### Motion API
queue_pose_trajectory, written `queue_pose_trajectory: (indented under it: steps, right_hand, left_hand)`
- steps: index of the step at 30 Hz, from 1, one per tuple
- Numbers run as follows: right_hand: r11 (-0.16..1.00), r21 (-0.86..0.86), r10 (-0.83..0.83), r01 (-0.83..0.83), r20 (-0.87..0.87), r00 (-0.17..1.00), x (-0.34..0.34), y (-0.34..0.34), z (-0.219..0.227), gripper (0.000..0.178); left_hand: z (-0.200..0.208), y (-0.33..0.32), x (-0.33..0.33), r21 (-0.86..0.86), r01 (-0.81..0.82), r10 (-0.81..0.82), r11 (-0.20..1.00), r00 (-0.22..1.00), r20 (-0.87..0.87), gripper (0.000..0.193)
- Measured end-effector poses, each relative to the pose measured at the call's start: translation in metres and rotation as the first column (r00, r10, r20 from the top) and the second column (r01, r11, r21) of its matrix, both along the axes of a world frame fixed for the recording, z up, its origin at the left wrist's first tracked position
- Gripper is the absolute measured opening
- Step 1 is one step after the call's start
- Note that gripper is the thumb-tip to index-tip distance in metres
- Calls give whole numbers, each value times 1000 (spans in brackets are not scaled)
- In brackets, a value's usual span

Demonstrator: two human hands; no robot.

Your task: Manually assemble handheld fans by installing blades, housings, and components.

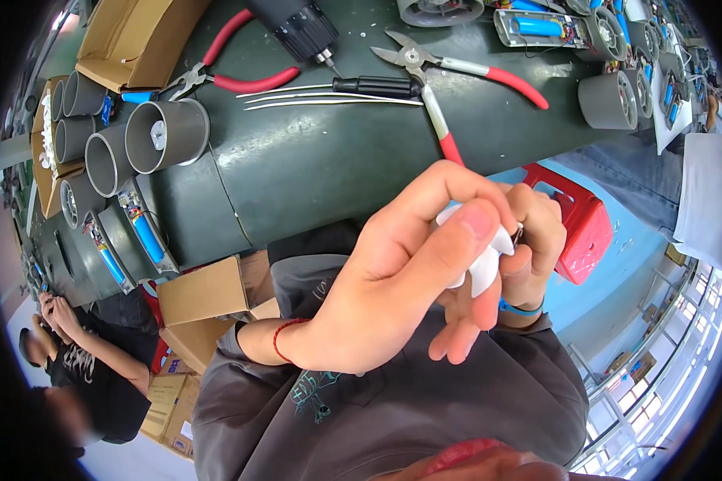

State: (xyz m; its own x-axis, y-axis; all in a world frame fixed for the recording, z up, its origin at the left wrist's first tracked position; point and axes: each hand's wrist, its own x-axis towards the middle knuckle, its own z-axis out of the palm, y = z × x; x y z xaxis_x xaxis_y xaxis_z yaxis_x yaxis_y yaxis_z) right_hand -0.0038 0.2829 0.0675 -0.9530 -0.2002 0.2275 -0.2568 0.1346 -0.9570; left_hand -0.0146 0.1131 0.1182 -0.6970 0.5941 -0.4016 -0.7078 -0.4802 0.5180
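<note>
Here we are, up close: the left hand has a pinching grip, thumb on top, on one white bladed part, up off the worktop in front of the chest; the right hand curls in beside it, around one shiny metal bit, though whether it's clasped I can't tell; light thumb pressure would suit, I reckon, since those blades look bendable; steady wrists, too, and both pieces squarely facing each other; now the count: one drill, one screwdriver, two thin rods, one pair of pliers, one pair of cutters; leftward, two blue-battery strips!
</note>
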Motion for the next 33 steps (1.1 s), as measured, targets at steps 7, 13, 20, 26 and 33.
queue_pose_trajectory:
  steps: [7, 13, 20, 26, 33]
  right_hand:
    - [992, 82, -89, 99, -114, 989, 1, 0, -6, 50]
    - [969, 73, -206, 235, -281, 937, 1, -3, -13, 54]
    - [962, 105, -190, 251, -398, 897, -3, 4, -18, 54]
    - [963, 151, -131, 222, -457, 880, -4, 8, -20, 53]
    - [954, 43, -266, 298, -343, 901, 7, -2, -21, 53]
  left_hand:
    - [2, 5, -1, -1, 15, -15, 1000, 1000, 11, 26]
    - [1, 9, 0, 13, 40, -40, 999, 999, -9, 27]
    - [3, 15, 3, 5, 39, -40, 999, 998, 53, 28]
    - [3, 16, 4, -26, -30, 31, 999, 999, 16, 31]
    - [3, 16, 7, -87, -33, 29, 996, 998, -54, 31]
